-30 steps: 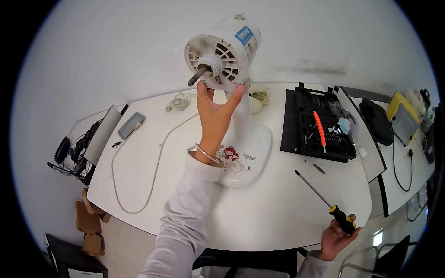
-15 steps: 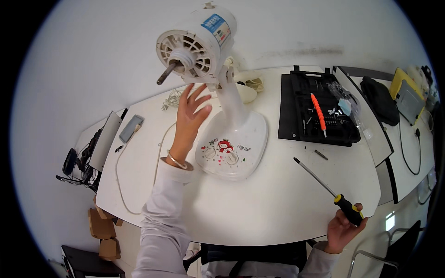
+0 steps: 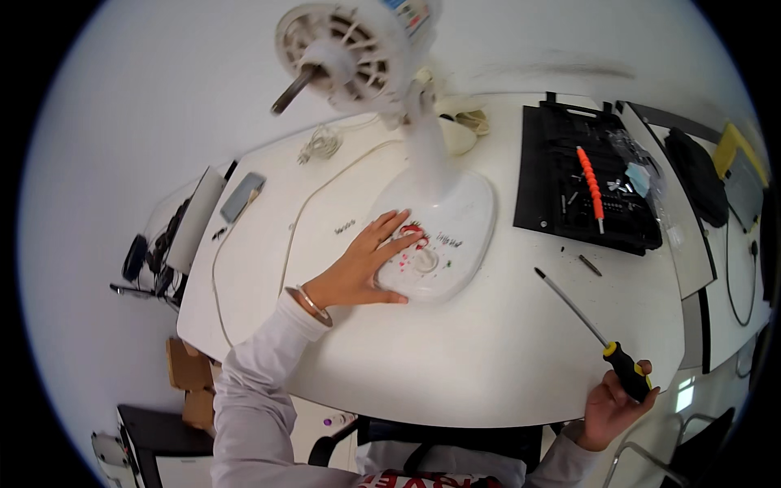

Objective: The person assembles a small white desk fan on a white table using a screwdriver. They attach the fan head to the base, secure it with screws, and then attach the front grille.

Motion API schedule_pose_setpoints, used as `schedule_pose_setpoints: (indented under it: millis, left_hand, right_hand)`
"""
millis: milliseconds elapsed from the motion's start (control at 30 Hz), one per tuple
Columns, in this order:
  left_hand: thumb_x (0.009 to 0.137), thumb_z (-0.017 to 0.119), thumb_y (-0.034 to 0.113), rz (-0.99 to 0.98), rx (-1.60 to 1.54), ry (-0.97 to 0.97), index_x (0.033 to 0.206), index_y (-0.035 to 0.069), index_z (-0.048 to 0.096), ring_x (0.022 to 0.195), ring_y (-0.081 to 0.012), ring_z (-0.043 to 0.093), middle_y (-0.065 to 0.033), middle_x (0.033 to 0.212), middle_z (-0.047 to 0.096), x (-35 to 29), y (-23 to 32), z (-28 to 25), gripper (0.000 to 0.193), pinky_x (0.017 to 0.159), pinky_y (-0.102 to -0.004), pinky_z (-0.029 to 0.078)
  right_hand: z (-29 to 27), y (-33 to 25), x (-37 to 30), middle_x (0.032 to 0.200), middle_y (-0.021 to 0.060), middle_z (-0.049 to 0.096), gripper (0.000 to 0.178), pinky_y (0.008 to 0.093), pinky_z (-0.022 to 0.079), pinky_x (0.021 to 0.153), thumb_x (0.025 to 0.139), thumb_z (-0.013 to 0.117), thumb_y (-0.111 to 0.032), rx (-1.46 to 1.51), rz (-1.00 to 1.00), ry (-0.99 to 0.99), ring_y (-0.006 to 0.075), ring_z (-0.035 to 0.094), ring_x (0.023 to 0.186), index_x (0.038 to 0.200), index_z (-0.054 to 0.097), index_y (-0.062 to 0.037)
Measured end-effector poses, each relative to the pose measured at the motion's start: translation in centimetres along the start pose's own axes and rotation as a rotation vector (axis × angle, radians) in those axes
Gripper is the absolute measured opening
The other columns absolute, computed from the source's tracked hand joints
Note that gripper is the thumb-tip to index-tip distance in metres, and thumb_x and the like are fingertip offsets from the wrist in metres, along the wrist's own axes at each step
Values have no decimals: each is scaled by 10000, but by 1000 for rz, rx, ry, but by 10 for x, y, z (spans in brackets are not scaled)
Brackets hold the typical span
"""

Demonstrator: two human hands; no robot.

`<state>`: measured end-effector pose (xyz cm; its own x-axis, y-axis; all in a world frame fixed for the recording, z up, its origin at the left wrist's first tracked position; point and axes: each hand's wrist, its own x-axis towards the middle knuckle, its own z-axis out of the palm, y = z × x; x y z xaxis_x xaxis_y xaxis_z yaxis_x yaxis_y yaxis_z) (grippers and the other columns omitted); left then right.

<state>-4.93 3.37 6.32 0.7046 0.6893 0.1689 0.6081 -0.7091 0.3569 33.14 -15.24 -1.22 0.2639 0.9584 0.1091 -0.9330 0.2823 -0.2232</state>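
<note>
A partly dismantled white electric fan stands on the desk. Its motor [image 3: 358, 61], with a bare metal shaft pointing toward me, sits on a neck above the rounded base [image 3: 464, 220]. Red cartoon prints and a knob show on the base. My left hand [image 3: 358, 264] rests on the base's left side, fingers spread over its top and thumb along the near edge. At the desk's right front, my right hand [image 3: 614, 407] is wrapped round the black-and-yellow handle of a long screwdriver [image 3: 582, 320], whose tip points away and left. Several small screws [image 3: 345, 228] lie left of the base.
An opened black tool case [image 3: 569, 207] at the right holds bits and an orange flexible shaft [image 3: 590, 187]. A loose bit [image 3: 590, 265] lies before it. At the left are a grey phone [image 3: 242, 198] and a cable. A coiled cord [image 3: 323, 142] lies behind.
My left hand has come down from beneath the motor onto the fan base. The view has shifted, so the motor sits higher in it. My right hand still holds the screwdriver.
</note>
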Motion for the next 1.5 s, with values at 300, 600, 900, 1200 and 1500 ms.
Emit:
schedule_pose_setpoints:
  millis: [300,600,900,1200,1500]
  left_hand:
    - [659,719,423,-112,74,306,1282,170,444,1266,-400,254,-228,1386,257,10,30,44,727,1015,-459,240]
    - [728,690,227,-115,-274,634,1154,68,522,1111,-320,468,-189,1195,488,1,16,46,484,928,-375,369]
    - [743,635,82,-514,-50,725,976,46,615,932,-183,562,-54,980,621,-81,-96,8,236,846,-289,417]
    - [717,660,181,-517,-89,675,876,69,657,899,-247,515,-81,907,618,-79,-110,14,195,804,-329,411]
    - [746,634,135,-602,-55,712,827,74,665,802,-205,561,-64,877,628,-75,-105,11,106,731,-316,438]
  right_hand:
    - [5,3,8,766,6,431,304,181,307,513,857,553,-275,-13,57,-1,89,393,632,1102,483,-109]
    - [7,4,6,762,16,476,299,181,306,491,878,515,-309,-60,69,33,82,391,606,1094,513,-102]
    - [17,22,14,767,35,510,291,177,321,450,878,520,-308,-112,-7,105,88,407,553,1050,540,-74]
    - [24,40,17,734,42,474,287,167,318,452,876,533,-277,-240,-33,150,85,388,541,1047,527,-47]
    - [29,45,14,745,52,498,284,170,334,471,874,521,-245,-208,-22,184,95,378,541,1066,524,-35]
